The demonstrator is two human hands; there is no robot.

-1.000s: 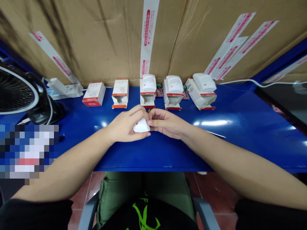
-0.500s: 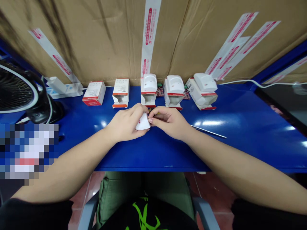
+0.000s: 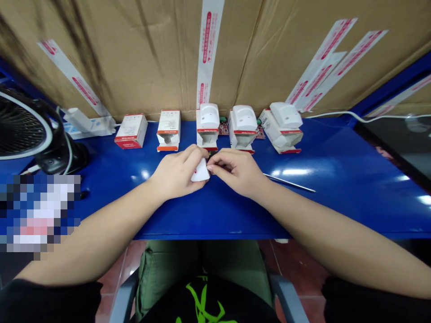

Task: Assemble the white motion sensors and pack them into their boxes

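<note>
My left hand (image 3: 180,175) is wrapped around a white motion detector (image 3: 201,171) with a small red mark on its face. Thumb and fingertips of my right hand (image 3: 237,170) pinch together at the detector's right end. What they hold there, if anything, is hidden. A little yellow and dark part shows between the hands, too small to name. Beyond my right hand lies a thin metal rod (image 3: 291,183), partly covered by the wrist. Behind the hands, three similar white detectors (image 3: 244,117) rest on top of opened small boxes (image 3: 242,140).
An open-flapped box (image 3: 169,128) and a closed box (image 3: 130,131) stand to the left. Green and red circuit boards (image 3: 260,132) lie behind the boxes. A black fan (image 3: 27,125) and a power strip (image 3: 97,127) are at far left, a dark screen (image 3: 400,148) at right. Cardboard (image 3: 134,54) backs the blue table (image 3: 215,220).
The whole view shifts slightly. Both hands stay at the detector, and the right fingertips move only a little at its end.
</note>
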